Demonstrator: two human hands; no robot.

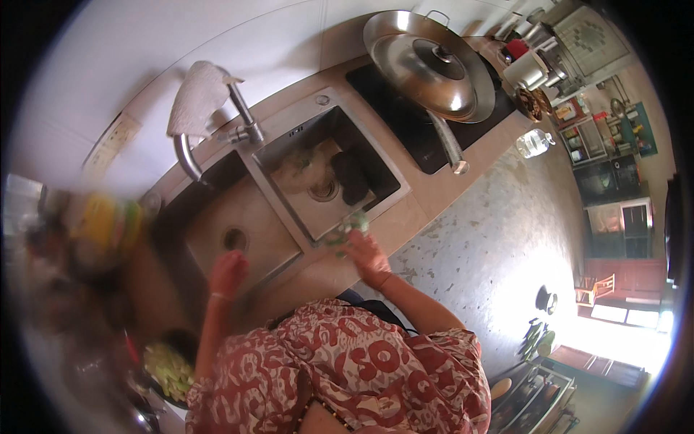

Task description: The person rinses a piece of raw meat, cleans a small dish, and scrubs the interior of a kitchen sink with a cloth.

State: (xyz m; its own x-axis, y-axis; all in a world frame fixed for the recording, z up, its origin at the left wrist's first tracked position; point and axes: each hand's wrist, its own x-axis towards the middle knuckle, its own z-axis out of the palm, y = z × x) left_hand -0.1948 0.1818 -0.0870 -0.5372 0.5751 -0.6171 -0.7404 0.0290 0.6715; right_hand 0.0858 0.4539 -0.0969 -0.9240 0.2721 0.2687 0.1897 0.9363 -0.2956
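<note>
My right hand (369, 259) is over the front rim of the double sink. Its fingers close on a small green and white item (355, 221), too blurred to name. Above the left sink bowl (260, 217), near its drain, is my left hand (228, 274) with curled fingers; blur hides whether anything is in it. In the right sink bowl (303, 209) a dark object (349, 176) lies beside the drain. A steel faucet (246, 111) stands behind the bowls, with a pale cloth (196, 100) draped over it.
Right of the sink, a lidded steel wok (374, 40) sits on a black cooktop (379, 103), its handle (447, 138) projecting frontward. A bowl of cut pale-green vegetable (168, 374) is by my left arm. A plastic bottle (534, 143) stands beyond the counter's right edge.
</note>
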